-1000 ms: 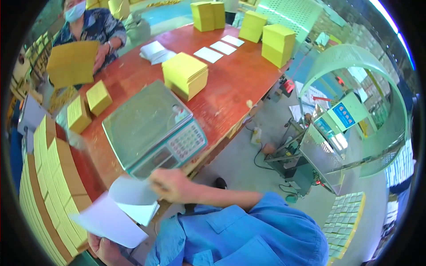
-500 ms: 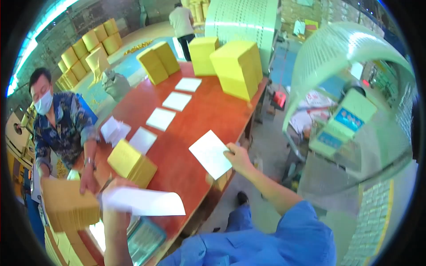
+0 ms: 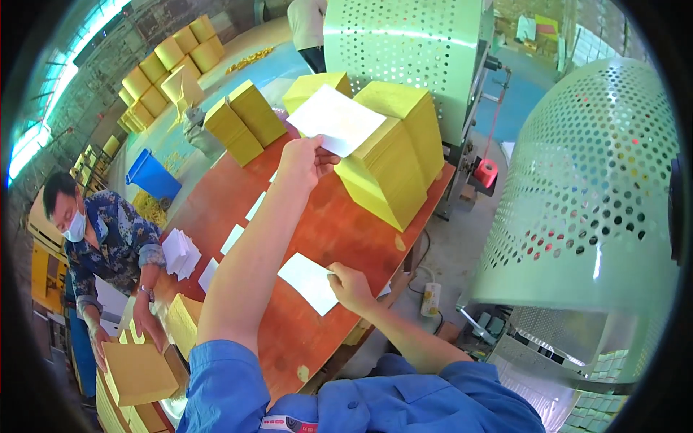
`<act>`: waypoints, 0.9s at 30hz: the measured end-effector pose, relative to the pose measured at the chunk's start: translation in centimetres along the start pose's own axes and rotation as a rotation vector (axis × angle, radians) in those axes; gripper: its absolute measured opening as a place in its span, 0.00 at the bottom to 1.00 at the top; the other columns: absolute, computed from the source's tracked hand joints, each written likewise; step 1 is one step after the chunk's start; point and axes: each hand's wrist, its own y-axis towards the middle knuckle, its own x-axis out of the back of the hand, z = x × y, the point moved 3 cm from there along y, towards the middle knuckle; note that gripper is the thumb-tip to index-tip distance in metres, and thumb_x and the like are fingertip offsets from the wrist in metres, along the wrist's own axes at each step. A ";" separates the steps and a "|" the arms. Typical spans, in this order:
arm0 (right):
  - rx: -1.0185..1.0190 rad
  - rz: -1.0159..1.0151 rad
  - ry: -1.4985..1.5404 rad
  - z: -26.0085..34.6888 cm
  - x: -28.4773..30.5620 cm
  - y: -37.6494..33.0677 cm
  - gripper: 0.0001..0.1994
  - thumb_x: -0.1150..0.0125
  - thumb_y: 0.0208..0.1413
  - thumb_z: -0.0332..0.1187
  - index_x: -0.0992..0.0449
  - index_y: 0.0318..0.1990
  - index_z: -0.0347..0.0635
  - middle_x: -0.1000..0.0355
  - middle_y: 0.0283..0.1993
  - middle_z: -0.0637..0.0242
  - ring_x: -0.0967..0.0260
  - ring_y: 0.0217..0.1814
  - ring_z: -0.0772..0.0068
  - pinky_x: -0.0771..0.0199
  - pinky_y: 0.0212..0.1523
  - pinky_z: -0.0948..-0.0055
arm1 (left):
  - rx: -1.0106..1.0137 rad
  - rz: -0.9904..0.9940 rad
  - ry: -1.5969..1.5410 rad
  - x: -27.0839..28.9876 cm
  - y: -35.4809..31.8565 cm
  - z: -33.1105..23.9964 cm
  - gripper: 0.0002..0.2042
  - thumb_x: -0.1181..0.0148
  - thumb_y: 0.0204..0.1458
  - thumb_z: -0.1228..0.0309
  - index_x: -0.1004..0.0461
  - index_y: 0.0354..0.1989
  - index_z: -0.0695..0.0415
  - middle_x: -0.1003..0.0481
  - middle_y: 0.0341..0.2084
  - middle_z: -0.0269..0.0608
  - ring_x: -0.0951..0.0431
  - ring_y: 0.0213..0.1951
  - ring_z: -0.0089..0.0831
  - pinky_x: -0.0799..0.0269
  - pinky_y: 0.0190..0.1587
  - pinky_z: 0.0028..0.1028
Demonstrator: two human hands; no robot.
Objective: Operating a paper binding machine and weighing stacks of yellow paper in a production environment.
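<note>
My left hand [image 3: 309, 160] reaches far across the table, its thumb and fingers pinching the edge of a white paper sheet [image 3: 336, 115]. That sheet hangs in front of the tall yellow paper stacks [image 3: 390, 162] and hides part of them. Nearer to me, my right hand [image 3: 352, 287] grips another white sheet [image 3: 307, 280] by its right edge, over the red-brown table [image 3: 325, 224]. Several more white sheets [image 3: 232, 239] lie in a row on the table, partly hidden behind my left forearm.
A masked co-worker at the left handles a yellow-brown paper stack [image 3: 141, 372]. Beside them lies a loose white paper pile [image 3: 180, 254]. More yellow stacks [image 3: 245, 123] stand at the table's far end. Green perforated machine covers [image 3: 577, 195] rise at the right and back.
My left hand has swung from the lower left to the table's far side with its sheet. My right hand still holds its sheet, slightly lower and further left. The view has shifted.
</note>
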 end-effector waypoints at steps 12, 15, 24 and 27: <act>0.089 0.021 -0.024 -1.1 -0.3 -0.5 0.03 0.45 0.54 0.27 0.28 0.35 0.39 0.29 0.28 0.53 0.28 0.30 0.49 0.30 0.29 0.56 | 0.154 -0.093 0.314 -1.5 1.2 1.5 0.14 0.49 0.60 0.61 0.30 0.30 0.59 0.29 0.16 0.40 0.31 0.16 0.26 0.40 0.17 0.24; 0.123 0.009 -0.018 -1.0 -0.3 -0.6 0.03 0.45 0.54 0.26 0.29 0.35 0.39 0.29 0.27 0.53 0.28 0.30 0.49 0.30 0.28 0.56 | 0.170 -0.129 0.337 -1.6 0.7 1.7 0.14 0.47 0.59 0.60 0.31 0.27 0.57 0.30 0.14 0.39 0.32 0.14 0.25 0.42 0.16 0.24; 0.080 -0.005 0.085 -2.6 1.5 -0.5 0.03 0.45 0.53 0.26 0.30 0.35 0.38 0.30 0.28 0.52 0.27 0.30 0.51 0.30 0.28 0.58 | 0.165 -0.153 0.477 -1.5 1.2 2.0 0.20 0.43 0.56 0.52 0.32 0.22 0.56 0.34 0.11 0.37 0.37 0.13 0.24 0.46 0.15 0.25; -0.031 -0.193 0.279 -3.1 7.5 -0.5 0.04 0.46 0.55 0.27 0.29 0.36 0.38 0.28 0.31 0.58 0.28 0.34 0.64 0.30 0.34 0.67 | -0.036 -0.280 0.691 -1.4 2.0 -0.9 0.23 0.49 0.57 0.49 0.30 0.21 0.56 0.32 0.11 0.37 0.39 0.10 0.24 0.44 0.14 0.26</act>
